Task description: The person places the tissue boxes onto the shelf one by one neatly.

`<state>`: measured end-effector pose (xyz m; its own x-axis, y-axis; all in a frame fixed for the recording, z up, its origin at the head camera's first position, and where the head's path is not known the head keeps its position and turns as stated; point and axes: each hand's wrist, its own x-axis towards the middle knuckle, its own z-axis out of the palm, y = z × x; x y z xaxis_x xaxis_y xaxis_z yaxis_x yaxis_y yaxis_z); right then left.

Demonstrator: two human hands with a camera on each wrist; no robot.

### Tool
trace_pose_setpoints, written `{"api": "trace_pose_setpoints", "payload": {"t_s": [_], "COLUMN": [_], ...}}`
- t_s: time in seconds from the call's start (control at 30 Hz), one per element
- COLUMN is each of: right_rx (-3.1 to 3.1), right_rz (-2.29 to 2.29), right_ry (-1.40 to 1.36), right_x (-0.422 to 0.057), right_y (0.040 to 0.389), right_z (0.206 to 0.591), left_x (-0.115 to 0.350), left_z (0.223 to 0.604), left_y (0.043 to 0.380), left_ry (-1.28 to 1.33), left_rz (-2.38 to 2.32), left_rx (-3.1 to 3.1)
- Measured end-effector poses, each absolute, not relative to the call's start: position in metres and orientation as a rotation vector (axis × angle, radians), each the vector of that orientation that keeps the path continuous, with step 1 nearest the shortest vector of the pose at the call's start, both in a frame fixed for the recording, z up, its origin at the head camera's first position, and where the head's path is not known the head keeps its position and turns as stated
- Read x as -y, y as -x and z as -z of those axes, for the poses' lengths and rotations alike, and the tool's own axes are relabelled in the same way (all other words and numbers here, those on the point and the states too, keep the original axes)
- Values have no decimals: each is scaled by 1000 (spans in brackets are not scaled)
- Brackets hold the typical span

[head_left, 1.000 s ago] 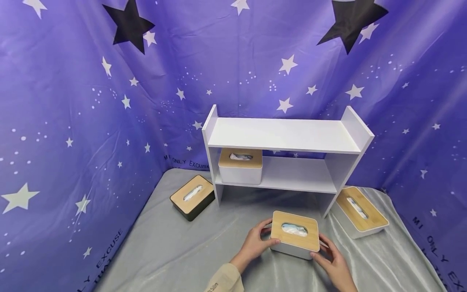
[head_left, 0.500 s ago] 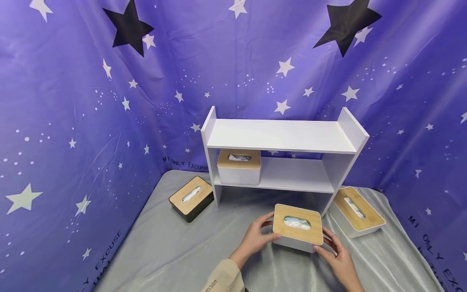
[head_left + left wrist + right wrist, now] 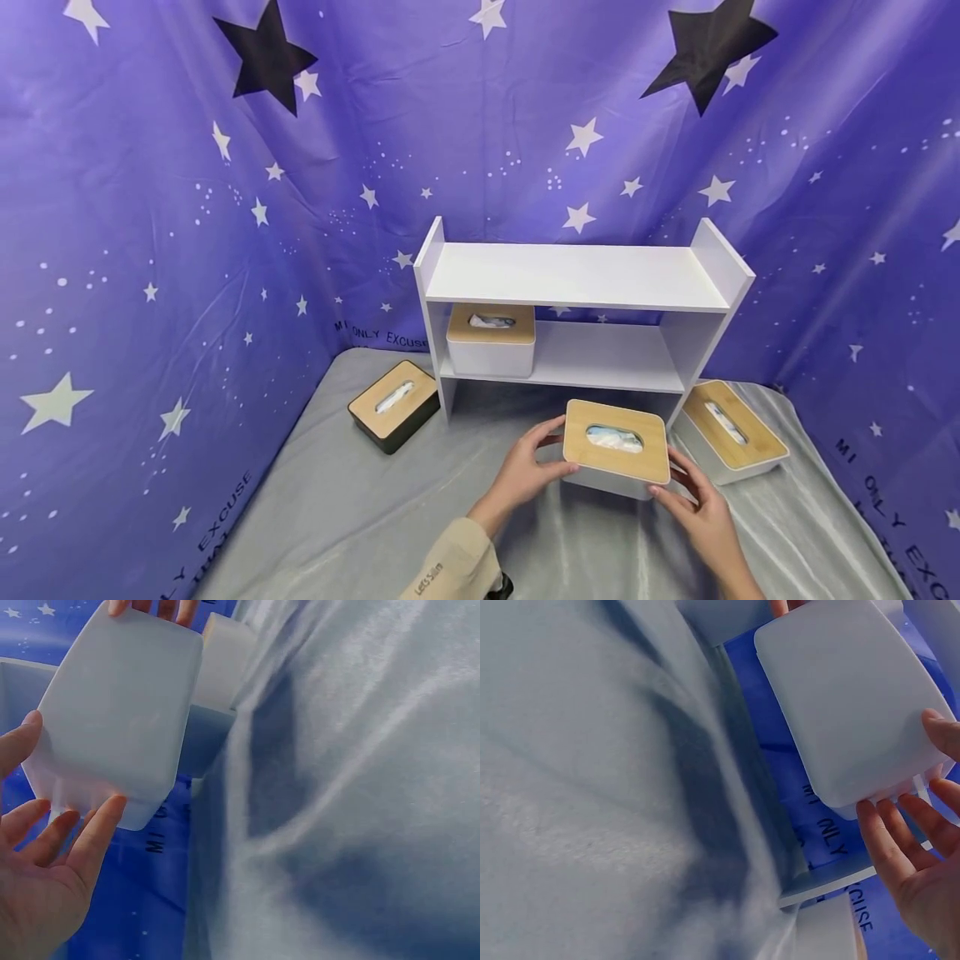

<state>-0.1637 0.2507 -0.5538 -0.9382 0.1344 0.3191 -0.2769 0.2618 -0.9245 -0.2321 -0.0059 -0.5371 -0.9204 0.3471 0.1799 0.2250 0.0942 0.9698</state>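
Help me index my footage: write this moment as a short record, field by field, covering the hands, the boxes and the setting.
held box: white, wood-coloured top; raised, underside showing in both wrist views
left hand: grips the held box's left side
right hand: grips its right side
shelf: white, behind the hands
shelved box: white, at the left end of the shelf's lower level
dark box: on grey cloth, left of shelf
pale box: on cloth, right of shelf
backdrop: purple, starred
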Motion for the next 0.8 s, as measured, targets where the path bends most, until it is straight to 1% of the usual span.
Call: {"api": "trace_pose_setpoints", "payload": {"t_s": [0.4,0.63,0.8], "right_rx": [2108,2021,2072], "right_rz": [-1722,-1758,-1665], "right_ry": [-168,-244,-196], "right_x": [-248,-246,-244], "right_y": [172,180,187], "right_z": [527,507,492], "left_x": [8,9,8], "left_z": [509,492,481], "left_y": [238,245,252], "left_ry": [-670,-707,-711], "left_rz": [-2022,-2080,-2083], "left_rx": [-2197,-2176,-2209]}}
